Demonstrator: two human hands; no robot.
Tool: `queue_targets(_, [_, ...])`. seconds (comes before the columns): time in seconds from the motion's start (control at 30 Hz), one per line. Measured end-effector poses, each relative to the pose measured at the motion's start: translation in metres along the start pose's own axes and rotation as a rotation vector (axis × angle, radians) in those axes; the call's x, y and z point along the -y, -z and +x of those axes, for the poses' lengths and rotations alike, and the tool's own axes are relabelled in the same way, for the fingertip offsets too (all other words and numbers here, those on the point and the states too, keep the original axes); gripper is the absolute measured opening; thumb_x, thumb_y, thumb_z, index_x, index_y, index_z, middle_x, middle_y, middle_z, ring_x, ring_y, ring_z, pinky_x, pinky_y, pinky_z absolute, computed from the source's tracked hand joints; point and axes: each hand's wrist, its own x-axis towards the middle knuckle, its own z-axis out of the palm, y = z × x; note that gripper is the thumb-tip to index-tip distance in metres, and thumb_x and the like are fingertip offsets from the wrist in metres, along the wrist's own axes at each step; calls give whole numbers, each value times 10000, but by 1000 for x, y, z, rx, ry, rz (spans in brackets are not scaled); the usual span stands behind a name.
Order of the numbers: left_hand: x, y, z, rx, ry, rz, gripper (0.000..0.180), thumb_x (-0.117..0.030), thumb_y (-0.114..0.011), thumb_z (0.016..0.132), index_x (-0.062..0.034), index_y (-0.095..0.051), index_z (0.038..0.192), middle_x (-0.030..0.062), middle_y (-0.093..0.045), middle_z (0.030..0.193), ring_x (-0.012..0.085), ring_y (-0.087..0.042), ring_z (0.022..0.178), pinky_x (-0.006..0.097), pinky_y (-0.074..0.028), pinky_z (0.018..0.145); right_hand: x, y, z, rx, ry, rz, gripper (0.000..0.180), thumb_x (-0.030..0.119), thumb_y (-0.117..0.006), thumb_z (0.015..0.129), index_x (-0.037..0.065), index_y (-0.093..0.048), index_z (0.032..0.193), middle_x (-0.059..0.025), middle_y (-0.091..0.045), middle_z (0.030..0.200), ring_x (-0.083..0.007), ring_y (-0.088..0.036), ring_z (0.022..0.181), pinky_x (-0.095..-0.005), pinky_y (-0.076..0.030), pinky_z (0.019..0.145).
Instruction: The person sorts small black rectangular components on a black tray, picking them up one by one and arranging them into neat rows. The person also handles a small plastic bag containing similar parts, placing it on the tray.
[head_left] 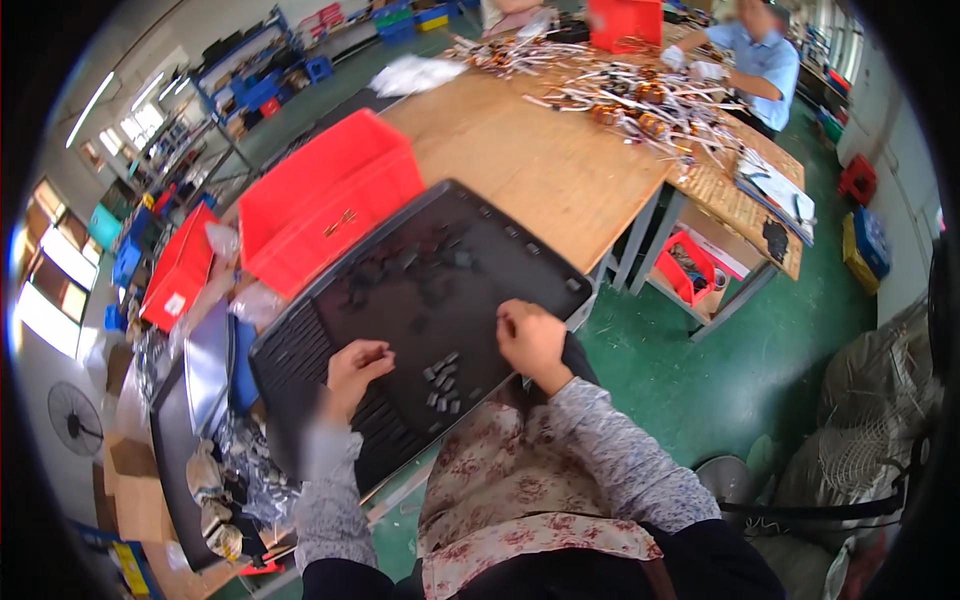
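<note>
A wide black tray lies at the table corner in front of me, and both hands are over it. My left hand, over the tray's slotted left side, is closed with thumb and fingertips together; whatever they hold, if anything, is too small to make out. My right hand is closed too, fingers curled above the tray's near right edge, their contents hidden. Between the hands sits a small group of short dark pieces with grey faces. Farther back on the tray, loose black pieces are scattered.
A red bin stands against the tray's far left side, another red bin beyond it. Bundles of wired parts cover the wooden table's far end, where a gloved co-worker works. Plastic bags lie at left.
</note>
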Motion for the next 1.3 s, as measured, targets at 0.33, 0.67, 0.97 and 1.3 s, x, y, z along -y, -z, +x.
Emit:
queue_targets(0.33, [20, 2, -7, 49, 25, -142, 212, -17, -736, 836, 32, -659, 1028, 73, -699, 881, 123, -666, 775, 246, -543, 729, 54, 10, 12, 435, 373, 197, 233, 160, -751, 727, 131, -662, 940, -36, -634, 1064, -264, -574, 1022, -391, -455, 857])
queue_targets(0.67, [19, 8, -10, 61, 43, -163, 267, -28, -736, 837, 20, -649, 1085, 88, -700, 966, 121, -659, 881, 249, -549, 783, 88, -17, -16, 1044, 614, 215, 216, 236, -760, 761, 160, -643, 926, 24, -584, 1070, -222, -501, 1092, -418, -350, 948])
queue_targets(0.97, [20, 7, -11, 86, 133, -113, 219, -25, -720, 852, 41, -661, 1053, 80, -703, 911, 104, -663, 816, 236, -555, 760, 76, 2, -3, 1005, 592, 109, 199, 158, -711, 772, 182, -663, 964, 48, -602, 979, -189, -530, 1048, -391, -358, 965])
queue_targets(1.3, [13, 0, -13, 78, 135, 8, 205, 4, -725, 837, 49, -678, 1032, 73, -706, 895, 96, -672, 815, 219, -551, 739, 102, 2, -13, 1102, 719, -10, 323, 23, -623, 677, 104, -619, 989, -36, -601, 968, -224, -560, 981, -366, -432, 860])
